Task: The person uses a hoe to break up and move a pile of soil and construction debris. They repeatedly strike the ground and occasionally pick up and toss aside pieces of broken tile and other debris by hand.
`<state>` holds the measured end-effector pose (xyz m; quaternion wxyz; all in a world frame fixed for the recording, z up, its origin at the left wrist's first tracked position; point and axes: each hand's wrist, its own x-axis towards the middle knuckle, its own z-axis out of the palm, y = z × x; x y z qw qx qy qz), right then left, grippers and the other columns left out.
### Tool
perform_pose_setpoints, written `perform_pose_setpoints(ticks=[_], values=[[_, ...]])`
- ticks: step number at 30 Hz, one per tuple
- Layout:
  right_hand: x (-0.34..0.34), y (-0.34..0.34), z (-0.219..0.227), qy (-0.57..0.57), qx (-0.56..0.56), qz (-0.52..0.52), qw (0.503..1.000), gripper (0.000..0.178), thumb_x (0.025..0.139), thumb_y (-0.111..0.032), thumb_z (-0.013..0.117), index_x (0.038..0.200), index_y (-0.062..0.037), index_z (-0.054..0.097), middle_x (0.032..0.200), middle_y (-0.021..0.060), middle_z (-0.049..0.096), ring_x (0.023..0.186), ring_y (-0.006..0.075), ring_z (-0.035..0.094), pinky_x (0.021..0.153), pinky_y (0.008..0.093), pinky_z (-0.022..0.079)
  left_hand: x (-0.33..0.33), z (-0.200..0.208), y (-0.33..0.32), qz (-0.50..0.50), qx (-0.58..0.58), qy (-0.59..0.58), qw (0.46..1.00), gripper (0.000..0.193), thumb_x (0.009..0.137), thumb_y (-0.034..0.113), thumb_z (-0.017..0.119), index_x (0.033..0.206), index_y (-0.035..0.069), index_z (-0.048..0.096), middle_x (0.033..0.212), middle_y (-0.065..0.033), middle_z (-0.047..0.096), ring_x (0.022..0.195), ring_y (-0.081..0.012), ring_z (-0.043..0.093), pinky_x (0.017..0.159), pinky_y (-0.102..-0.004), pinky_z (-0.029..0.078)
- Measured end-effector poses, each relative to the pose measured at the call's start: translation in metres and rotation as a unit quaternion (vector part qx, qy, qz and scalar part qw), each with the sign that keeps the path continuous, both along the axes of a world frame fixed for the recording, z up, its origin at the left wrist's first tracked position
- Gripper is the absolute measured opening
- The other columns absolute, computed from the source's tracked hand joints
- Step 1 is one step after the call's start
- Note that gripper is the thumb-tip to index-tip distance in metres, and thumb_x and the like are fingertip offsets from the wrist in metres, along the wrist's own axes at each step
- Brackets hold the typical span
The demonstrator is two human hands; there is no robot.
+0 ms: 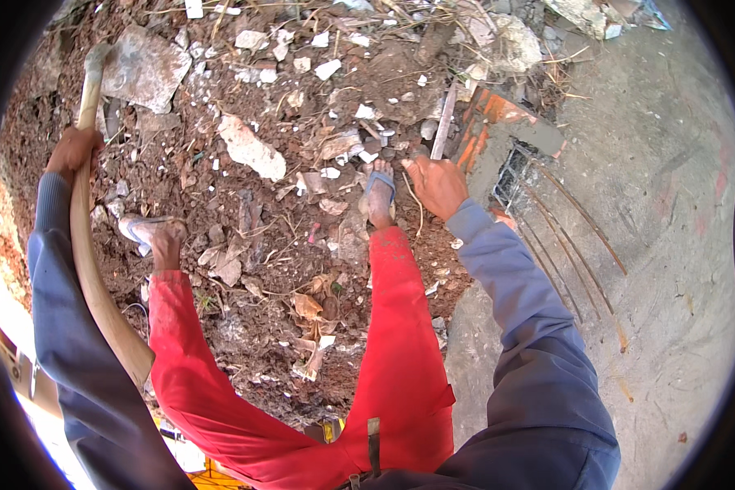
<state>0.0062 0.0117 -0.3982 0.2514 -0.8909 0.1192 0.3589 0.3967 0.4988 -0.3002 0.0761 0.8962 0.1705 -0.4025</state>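
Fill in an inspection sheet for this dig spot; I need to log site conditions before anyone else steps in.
Surface: loose reddish soil strewn with rubble; concrete slab at right.
Job's things: long wooden tool handle, curved, its head hidden in the dirt at top left.
Clutter: broken concrete chunks, white fragments, dry leaves, a brick and mortar block.
Grippers: left hand grips the handle; right hand open, reaching toward a thin metal rod.
Cables: nothing seen; bent rusty rebar sticks out over the slab.
Surroundings: person's sandalled feet on the rubble, red trousers.
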Motion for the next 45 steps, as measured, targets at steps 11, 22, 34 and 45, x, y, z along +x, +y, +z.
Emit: perform_pose_setpoints(ticks=[11,22,34,45], values=[[0.082,0.280,-0.070,0.002,0.047,-0.211,0.976,0.086,0.079,-0.035,0.078,0.143,-0.0010,0.032,0.141,0.0241,0.036,0.124,0.0415,0.046,0.100,0.0477,0.045,0.000,0.017,-0.041,0.007,-0.016,0.016,1.000,0.018,0.076,0.016,0.062,0.074,0.000,0.055,0.056,-0.0043,0.050,0.043,-0.0139,0.050,0.037,-0.0319,0.044],[0.087,0.226,-0.092,0.278,0.281,-0.433,0.810,0.064,0.071,-0.033,0.087,0.120,-0.0011,0.061,0.108,0.0102,0.067,0.098,0.0213,0.065,0.064,0.0304,0.059,0.021,-0.019,0.005,0.013,-0.005,0.023,1.000,0.015,0.073,0.012,0.058,0.064,0.000,0.054,0.055,-0.0110,0.053,0.043,-0.0236,0.054,0.039,-0.0418,0.046],[-0.041,-0.023,0.022,0.032,0.488,-0.796,0.357,0.037,0.096,-0.026,0.064,0.123,-0.0015,0.057,0.110,0.0155,0.062,0.092,0.0230,0.065,0.065,0.0226,0.058,0.026,-0.040,0.031,0.024,0.031,0.020,0.999,0.019,0.073,0.012,0.055,0.058,0.000,0.052,0.050,-0.0142,0.052,0.040,-0.0284,0.056,0.038,-0.0438,0.046],[0.000,0.013,0.015,0.037,0.325,-0.739,0.589,0.032,0.091,-0.010,0.065,0.120,-0.0017,0.055,0.092,0.0089,0.067,0.072,0.0150,0.065,0.063,0.0293,0.057,0.036,-0.063,0.054,-0.043,0.011,0.014,0.999,0.026,0.073,0.024,0.057,0.062,0.000,0.060,0.053,-0.0129,0.055,0.043,-0.0259,0.058,0.043,-0.0398,0.048]])
